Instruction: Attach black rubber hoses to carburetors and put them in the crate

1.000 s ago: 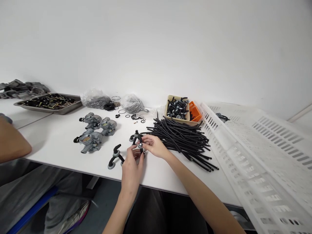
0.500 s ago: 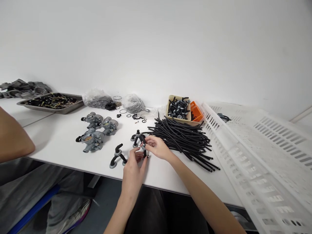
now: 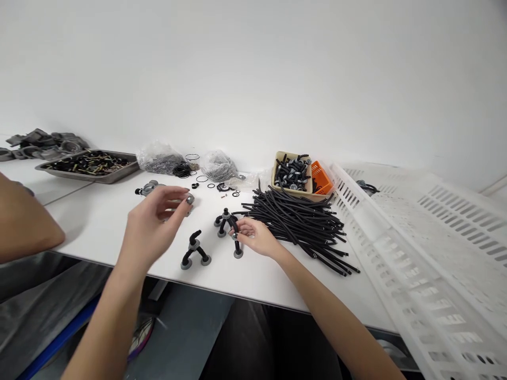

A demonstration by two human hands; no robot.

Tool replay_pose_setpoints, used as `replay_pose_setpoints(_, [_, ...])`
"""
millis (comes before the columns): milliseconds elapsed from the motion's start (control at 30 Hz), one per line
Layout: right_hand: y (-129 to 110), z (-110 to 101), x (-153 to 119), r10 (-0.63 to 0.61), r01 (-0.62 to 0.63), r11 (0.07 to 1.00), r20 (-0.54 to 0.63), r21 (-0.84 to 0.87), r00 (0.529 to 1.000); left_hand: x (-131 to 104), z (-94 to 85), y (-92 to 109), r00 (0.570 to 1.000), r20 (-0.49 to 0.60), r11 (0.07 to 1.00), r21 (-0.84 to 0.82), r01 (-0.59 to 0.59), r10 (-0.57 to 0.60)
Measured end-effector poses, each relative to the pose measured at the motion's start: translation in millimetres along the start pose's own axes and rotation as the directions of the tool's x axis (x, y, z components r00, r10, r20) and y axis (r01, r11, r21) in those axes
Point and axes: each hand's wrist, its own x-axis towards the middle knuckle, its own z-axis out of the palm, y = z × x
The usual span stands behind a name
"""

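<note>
My left hand (image 3: 158, 216) is raised over the metal carburetors (image 3: 149, 188), mostly covering them, its fingers curved and apart; no held part shows. The fingers of my right hand (image 3: 253, 236) are closed on a black hose piece (image 3: 233, 228) that stands on the white table by a grey-ringed end. Just behind it stands another hose assembly (image 3: 225, 214) with grey rings. A separate hose assembly (image 3: 194, 245) stands nearer the table's front edge, between my two hands. Right of my right hand lies a pile of long black hoses (image 3: 297, 221).
At the back are a cream basket (image 3: 274, 182) of short hoses, an orange basket (image 3: 325, 182), plastic bags (image 3: 217, 166) and black rings (image 3: 211, 186). A metal tray (image 3: 114, 178) stands left. White crates (image 3: 396, 253) fill the right. Another person's arm (image 3: 29, 221) rests at left.
My left hand has left the hose piece and moved left and up to the carburetors. My right hand has stayed at the hose piece. The view has shifted slightly.
</note>
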Motion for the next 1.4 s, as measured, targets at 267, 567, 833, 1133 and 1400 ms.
replay_pose_setpoints(267, [4.4, -1.9, 1.5, 0.033, -0.032, 0.998, -0.029, 0.045, 0.999, 37.5, 9.6, -22.3, 0.95, 0.307, 0.984, 0.144, -0.107, 0.058])
replay_pose_setpoints(567, [10.2, 1.1, 4.3, 0.073, -0.068, 0.992, -0.041, 0.109, 0.996, 72.7, 34.5, -62.0, 0.749, 0.659, 0.979, 0.095, -0.182, 0.076])
replay_pose_setpoints(833, [8.3, 2.7, 4.3, 0.09, -0.082, 0.985, -0.047, 0.15, 0.995, 73.3, 45.5, -66.1, 0.689, 0.717, 0.98, 0.043, -0.197, 0.107])
replay_pose_setpoints(1133, [10.6, 5.2, 6.0, 0.092, -0.082, 0.981, -0.046, 0.178, 0.995, 72.5, 45.4, -57.9, 0.673, 0.73, 0.975, 0.044, -0.216, 0.116])
replay_pose_setpoints(1400, [8.1, 5.8, 4.4, 0.06, -0.052, 0.979, -0.035, 0.196, 0.998, 70.3, 50.2, -54.0, 0.617, 0.774, 0.966, 0.033, -0.258, 0.138])
